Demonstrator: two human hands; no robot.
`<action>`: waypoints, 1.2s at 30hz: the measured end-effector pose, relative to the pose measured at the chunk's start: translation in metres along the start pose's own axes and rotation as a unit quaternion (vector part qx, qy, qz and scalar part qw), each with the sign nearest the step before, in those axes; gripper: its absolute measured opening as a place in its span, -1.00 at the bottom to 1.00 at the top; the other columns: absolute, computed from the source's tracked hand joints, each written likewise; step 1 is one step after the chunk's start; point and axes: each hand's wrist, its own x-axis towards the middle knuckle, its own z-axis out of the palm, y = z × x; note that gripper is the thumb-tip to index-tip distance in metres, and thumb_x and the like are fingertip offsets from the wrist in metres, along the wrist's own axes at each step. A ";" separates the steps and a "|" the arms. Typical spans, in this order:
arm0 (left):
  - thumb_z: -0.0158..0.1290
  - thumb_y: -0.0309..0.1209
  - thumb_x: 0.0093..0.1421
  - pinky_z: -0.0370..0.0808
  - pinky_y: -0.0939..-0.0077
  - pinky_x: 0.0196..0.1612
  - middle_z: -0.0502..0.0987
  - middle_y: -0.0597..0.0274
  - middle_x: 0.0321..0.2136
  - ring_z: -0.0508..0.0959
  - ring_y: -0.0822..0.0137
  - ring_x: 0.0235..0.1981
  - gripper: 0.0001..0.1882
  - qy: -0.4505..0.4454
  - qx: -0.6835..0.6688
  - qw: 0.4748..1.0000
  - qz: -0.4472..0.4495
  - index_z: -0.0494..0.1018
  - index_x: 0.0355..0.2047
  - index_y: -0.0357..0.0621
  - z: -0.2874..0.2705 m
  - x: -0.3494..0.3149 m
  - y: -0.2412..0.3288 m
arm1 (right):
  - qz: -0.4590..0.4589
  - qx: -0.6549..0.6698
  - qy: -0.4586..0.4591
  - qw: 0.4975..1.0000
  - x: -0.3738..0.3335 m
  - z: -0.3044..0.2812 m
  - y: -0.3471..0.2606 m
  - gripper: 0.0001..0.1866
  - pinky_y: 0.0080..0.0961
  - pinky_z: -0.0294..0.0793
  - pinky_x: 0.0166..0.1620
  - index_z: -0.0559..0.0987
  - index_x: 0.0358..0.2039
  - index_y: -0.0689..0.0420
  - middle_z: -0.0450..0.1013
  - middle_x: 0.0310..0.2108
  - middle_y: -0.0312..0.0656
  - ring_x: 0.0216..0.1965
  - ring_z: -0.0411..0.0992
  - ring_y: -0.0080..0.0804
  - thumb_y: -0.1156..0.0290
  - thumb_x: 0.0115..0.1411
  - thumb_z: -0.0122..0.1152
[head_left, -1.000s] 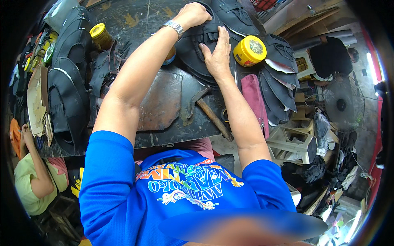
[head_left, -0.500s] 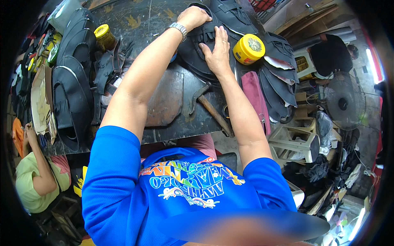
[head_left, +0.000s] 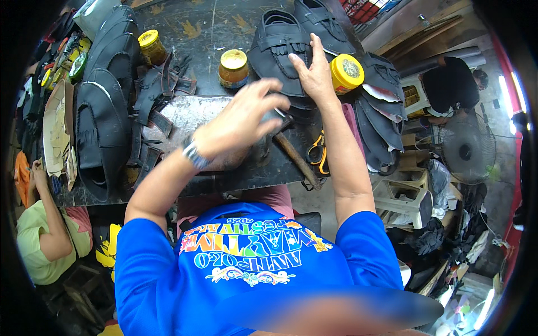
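A black leather shoe upper (head_left: 279, 40) with a fringed strap lies on other black pieces at the far middle of the table. My right hand (head_left: 315, 71) rests along its right side, fingers stretched out and holding nothing. My left hand (head_left: 241, 120), with a metal watch at the wrist, is in the air over the worn slab (head_left: 188, 115). Its fingers are blurred but look apart, bent, with nothing seen in them. They are close to the head of a wooden-handled hammer (head_left: 297, 159), partly hidden behind them. Scissors with orange-and-black handles (head_left: 318, 154) lie beside my right forearm.
Yellow-lidded jars (head_left: 347, 73) and an open jar (head_left: 233, 70) stand around the upper. Stacked black uppers (head_left: 100, 120) line the left; more black pieces (head_left: 378, 117) lie right. Black straps (head_left: 154, 101) lie left of centre. Another person (head_left: 47, 229) sits at left; a fan (head_left: 465, 145) stands right.
My left hand has left the upper and moved back toward me, over the slab. My right hand has shifted slightly right and stays at the upper. The open jar and the scissors now show.
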 end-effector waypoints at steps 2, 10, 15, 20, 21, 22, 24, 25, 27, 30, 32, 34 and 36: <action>0.25 -0.45 0.12 0.39 0.17 0.22 0.40 -0.08 0.14 0.43 -0.09 0.17 -0.67 -0.015 -0.053 0.997 -0.048 0.53 -0.08 -0.11 -0.005 -0.036 0.019 | 0.000 0.027 0.012 1.000 0.010 -0.017 -0.003 -0.15 -0.15 0.26 0.29 0.24 0.34 0.27 0.37 0.19 0.24 0.25 0.33 0.10 0.13 0.16 0.37; 0.27 -0.57 0.05 0.46 0.19 0.09 0.54 0.05 -0.07 0.52 0.00 0.02 -0.78 0.085 -0.022 0.987 -0.133 0.60 -0.26 -0.17 0.015 -0.130 0.030 | 0.004 -0.053 -0.034 0.998 0.107 -0.092 0.038 -0.67 -0.53 0.50 0.04 0.66 -0.01 0.16 0.63 -0.13 -0.18 -0.08 0.56 -0.45 0.28 0.28 0.30; 0.29 -0.54 0.02 0.49 0.24 0.00 0.57 0.13 -0.16 0.56 0.07 -0.06 -0.77 0.120 0.015 0.986 -0.116 0.60 -0.27 -0.14 0.029 -0.139 0.022 | 0.079 -0.093 -0.088 0.989 0.159 -0.062 0.069 -0.69 -0.55 0.54 -0.07 0.69 -0.08 0.14 0.66 -0.21 -0.18 -0.19 0.59 -0.49 0.25 0.23 0.36; 0.30 -0.54 0.01 0.50 0.26 -0.02 0.59 0.18 -0.19 0.58 0.11 -0.08 -0.77 0.114 0.006 0.984 -0.137 0.61 -0.27 -0.14 0.026 -0.136 0.021 | -0.008 0.024 -0.171 0.985 0.173 -0.030 0.037 -0.73 -0.60 0.49 -0.08 0.73 -0.11 0.03 0.63 -0.23 -0.32 -0.20 0.53 -0.56 0.21 0.23 0.38; 0.30 -0.54 0.00 0.50 0.26 -0.02 0.59 0.18 -0.19 0.58 0.12 -0.07 -0.76 0.114 0.004 0.984 -0.138 0.61 -0.27 -0.15 0.026 -0.136 0.021 | -0.050 0.035 -0.204 0.977 0.171 -0.023 0.025 -0.72 -0.56 0.48 -0.02 0.72 -0.10 0.03 0.63 -0.21 -0.32 -0.15 0.53 -0.52 0.23 0.21 0.39; 0.30 -0.54 0.00 0.50 0.26 -0.02 0.59 0.18 -0.19 0.58 0.12 -0.08 -0.76 0.112 0.005 0.984 -0.136 0.61 -0.27 -0.15 0.025 -0.136 0.020 | -0.094 0.050 -0.236 0.966 0.167 -0.018 0.013 -0.71 -0.53 0.47 0.03 0.71 -0.09 0.04 0.62 -0.18 -0.32 -0.09 0.53 -0.48 0.25 0.19 0.41; 0.30 -0.54 0.00 0.50 0.27 -0.03 0.59 0.18 -0.19 0.58 0.12 -0.08 -0.76 0.106 -0.001 0.984 -0.141 0.61 -0.27 -0.15 0.025 -0.136 0.020 | -0.159 -0.021 -0.326 0.932 0.156 -0.010 -0.009 -0.60 -0.43 0.38 0.19 0.66 -0.01 0.05 0.59 -0.07 -0.26 0.04 0.50 -0.39 0.30 0.11 0.44; 0.30 -0.55 -0.01 0.50 0.27 -0.03 0.58 0.18 -0.19 0.57 0.13 -0.07 -0.76 0.109 -0.004 0.984 -0.138 0.61 -0.27 -0.15 0.025 -0.136 0.020 | -0.201 -0.005 -0.366 0.908 0.148 -0.008 -0.017 -0.46 -0.37 0.30 0.28 0.58 0.09 0.04 0.51 0.08 -0.19 0.15 0.43 -0.28 0.33 0.04 0.46; 0.30 -0.55 -0.01 0.50 0.28 -0.02 0.58 0.18 -0.19 0.57 0.14 -0.07 -0.75 0.107 -0.011 0.985 -0.137 0.61 -0.27 -0.15 0.025 -0.137 0.019 | -0.211 -0.134 -0.381 0.890 0.135 0.000 -0.027 -0.41 -0.32 0.28 0.33 0.53 0.11 0.02 0.41 0.15 -0.13 0.22 0.36 -0.18 0.36 0.01 0.45; 0.30 -0.55 -0.02 0.49 0.29 -0.02 0.58 0.20 -0.18 0.57 0.16 -0.05 -0.74 0.102 -0.016 0.986 -0.133 0.61 -0.26 -0.14 0.024 -0.137 0.018 | -0.208 -0.074 -0.389 0.895 0.125 0.005 -0.031 -0.39 -0.35 0.36 0.26 0.52 0.12 0.06 0.49 0.05 -0.12 0.17 0.40 -0.17 0.40 -0.01 0.44; 0.30 -0.56 -0.02 0.49 0.29 -0.01 0.58 0.21 -0.18 0.56 0.17 -0.04 -0.73 0.101 -0.018 0.986 -0.133 0.61 -0.26 -0.14 0.023 -0.137 0.018 | -0.167 -0.047 -0.385 0.907 0.123 0.006 -0.029 -0.40 -0.37 0.35 0.26 0.51 0.12 0.08 0.49 0.08 -0.11 0.16 0.42 -0.19 0.44 0.00 0.40; 0.29 -0.56 -0.02 0.49 0.29 -0.01 0.57 0.22 -0.17 0.56 0.18 -0.04 -0.73 0.101 -0.021 0.986 -0.134 0.61 -0.26 -0.13 0.023 -0.138 0.018 | -0.192 -0.029 -0.381 0.904 0.123 0.006 -0.026 -0.42 -0.42 0.35 0.26 0.52 0.12 0.10 0.50 0.07 -0.11 0.14 0.44 -0.25 0.48 0.01 0.34; 0.29 -0.55 -0.02 0.50 0.29 0.00 0.58 0.22 -0.18 0.56 0.19 -0.03 -0.74 0.102 -0.026 0.985 -0.134 0.60 -0.26 -0.12 0.023 -0.138 0.018 | -0.186 -0.019 -0.374 0.908 0.124 0.007 -0.023 -0.45 -0.46 0.35 0.25 0.52 0.11 0.12 0.51 0.05 -0.13 0.11 0.45 -0.30 0.50 0.02 0.30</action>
